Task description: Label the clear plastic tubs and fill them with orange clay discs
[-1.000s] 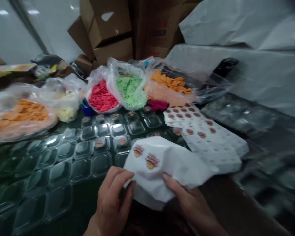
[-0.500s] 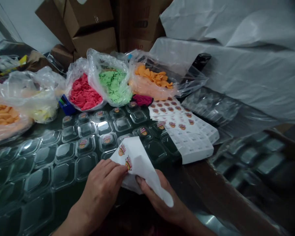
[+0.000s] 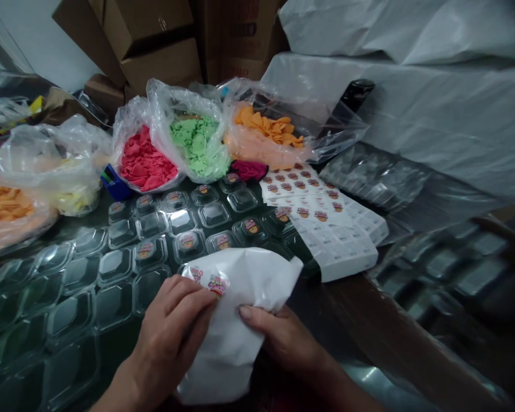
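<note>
One sheet (image 3: 240,337) spread wider, two hands (image 3: 167,332) on it, two stickers (image 3: 217,284) showing

Right grip (image 3: 285,337) holding sticker sheet (image 3: 229,349); left grip (image 3: 169,323) touching it.

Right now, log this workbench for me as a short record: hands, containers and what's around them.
Left hand: at a printed sticker on the white sheet; pinch unclear
Right hand: holding the white sheet, thumb on top
Containers: clear plastic, in rows, some bearing logo stickers
Behind containers: red pieces and green pieces in clear bags
Picture's right: more sticker sheets
</note>
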Demonstrator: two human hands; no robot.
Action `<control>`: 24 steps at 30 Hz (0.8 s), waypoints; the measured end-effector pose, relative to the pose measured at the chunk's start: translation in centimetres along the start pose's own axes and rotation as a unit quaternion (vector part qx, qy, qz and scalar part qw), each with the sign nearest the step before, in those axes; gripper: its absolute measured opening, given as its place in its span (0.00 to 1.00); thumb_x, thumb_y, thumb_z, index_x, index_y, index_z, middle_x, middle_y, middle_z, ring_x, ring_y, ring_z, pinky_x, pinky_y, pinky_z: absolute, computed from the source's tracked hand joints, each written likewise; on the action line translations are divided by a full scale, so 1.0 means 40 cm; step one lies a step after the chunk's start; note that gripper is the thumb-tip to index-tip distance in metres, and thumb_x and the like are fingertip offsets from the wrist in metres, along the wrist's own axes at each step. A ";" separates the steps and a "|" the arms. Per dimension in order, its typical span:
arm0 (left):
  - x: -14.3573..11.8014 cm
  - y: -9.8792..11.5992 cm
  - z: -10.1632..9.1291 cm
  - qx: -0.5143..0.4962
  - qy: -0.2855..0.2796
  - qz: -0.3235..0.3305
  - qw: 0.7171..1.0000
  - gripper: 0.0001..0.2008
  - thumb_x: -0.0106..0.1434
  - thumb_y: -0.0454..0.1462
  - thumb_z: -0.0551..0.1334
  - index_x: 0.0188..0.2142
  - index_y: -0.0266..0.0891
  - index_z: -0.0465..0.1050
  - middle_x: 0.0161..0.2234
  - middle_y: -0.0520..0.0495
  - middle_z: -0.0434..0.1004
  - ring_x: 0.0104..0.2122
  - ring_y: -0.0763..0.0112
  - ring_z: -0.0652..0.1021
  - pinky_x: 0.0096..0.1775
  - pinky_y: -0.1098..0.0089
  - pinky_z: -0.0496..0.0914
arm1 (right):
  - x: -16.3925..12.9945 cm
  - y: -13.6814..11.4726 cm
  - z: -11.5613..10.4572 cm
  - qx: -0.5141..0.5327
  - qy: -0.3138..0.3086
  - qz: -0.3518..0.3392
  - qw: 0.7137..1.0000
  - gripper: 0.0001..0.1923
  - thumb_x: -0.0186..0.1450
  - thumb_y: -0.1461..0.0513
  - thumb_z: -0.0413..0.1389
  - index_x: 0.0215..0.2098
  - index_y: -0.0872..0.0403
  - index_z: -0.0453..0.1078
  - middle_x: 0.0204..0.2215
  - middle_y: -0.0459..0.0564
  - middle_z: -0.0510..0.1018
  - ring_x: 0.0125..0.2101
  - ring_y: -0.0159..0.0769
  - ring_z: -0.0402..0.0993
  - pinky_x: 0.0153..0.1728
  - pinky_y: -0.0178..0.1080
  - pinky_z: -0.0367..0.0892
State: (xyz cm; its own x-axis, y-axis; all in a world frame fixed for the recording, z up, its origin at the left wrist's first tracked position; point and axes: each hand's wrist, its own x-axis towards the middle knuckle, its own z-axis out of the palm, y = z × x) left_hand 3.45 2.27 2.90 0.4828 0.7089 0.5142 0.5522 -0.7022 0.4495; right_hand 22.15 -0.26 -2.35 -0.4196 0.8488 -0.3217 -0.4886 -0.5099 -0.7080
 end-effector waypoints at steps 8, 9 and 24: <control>-0.012 -0.026 -0.022 0.022 -0.007 -0.004 1.000 0.08 0.61 0.30 0.62 0.40 0.40 0.70 0.33 0.48 0.74 0.35 0.68 0.73 0.37 0.68 0.70 | 0.013 0.015 0.006 0.028 -0.007 0.004 1.000 0.24 0.56 0.53 0.64 0.46 0.58 0.73 0.36 0.53 0.80 0.37 0.43 0.76 0.43 0.41 0.69; -0.011 -0.030 -0.022 0.014 -0.009 -0.001 1.000 0.07 0.61 0.30 0.61 0.40 0.40 0.71 0.33 0.48 0.75 0.35 0.69 0.73 0.36 0.68 0.70 | 0.012 0.018 0.000 0.000 -0.011 0.004 1.000 0.24 0.57 0.53 0.64 0.47 0.58 0.72 0.37 0.54 0.79 0.38 0.44 0.75 0.43 0.42 0.69; -0.056 -0.047 -0.055 -0.105 -0.016 -0.117 0.987 0.06 0.62 0.30 0.60 0.36 0.41 0.73 0.29 0.49 0.76 0.29 0.72 0.75 0.31 0.72 0.69 | 0.015 -0.008 0.054 -0.192 0.030 0.002 0.981 0.22 0.55 0.45 0.62 0.35 0.55 0.78 0.33 0.51 0.78 0.37 0.47 0.73 0.41 0.44 0.70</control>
State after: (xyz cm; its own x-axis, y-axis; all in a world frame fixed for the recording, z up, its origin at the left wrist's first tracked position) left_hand -0.16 1.87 2.48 0.3824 0.8523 0.3568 0.4990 -0.5155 0.6966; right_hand 20.41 0.09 -0.98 -0.3698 0.8597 -0.3525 -0.1576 -0.4319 -0.8880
